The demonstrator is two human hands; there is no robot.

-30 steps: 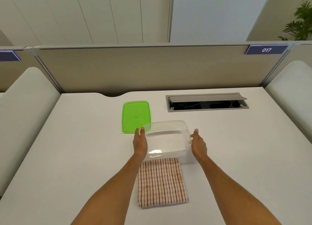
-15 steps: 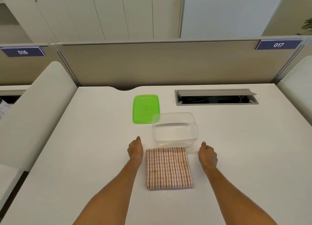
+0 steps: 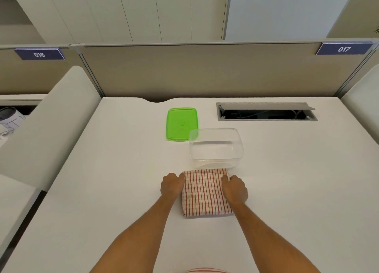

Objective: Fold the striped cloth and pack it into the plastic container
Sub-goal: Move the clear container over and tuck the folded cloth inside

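The striped cloth (image 3: 204, 192), white with red stripes, lies folded into a small rectangle on the white table (image 3: 102, 180). My left hand (image 3: 171, 184) grips its left edge and my right hand (image 3: 234, 187) grips its right edge, fingers curled around the fabric. Just beyond the cloth's far edge stands the clear plastic container (image 3: 216, 147), open with nothing inside it. Its green lid (image 3: 182, 124) lies flat behind it to the left, partly overlapped by the container's corner.
A grey cable hatch (image 3: 266, 112) is set into the table at the back right. A beige partition (image 3: 205, 71) walls off the far edge. Padded white dividers (image 3: 47, 125) flank both sides.
My hands let go of the container, drew back toward me and closed in on the two side edges of the folded cloth. The container stays set down beyond the cloth.
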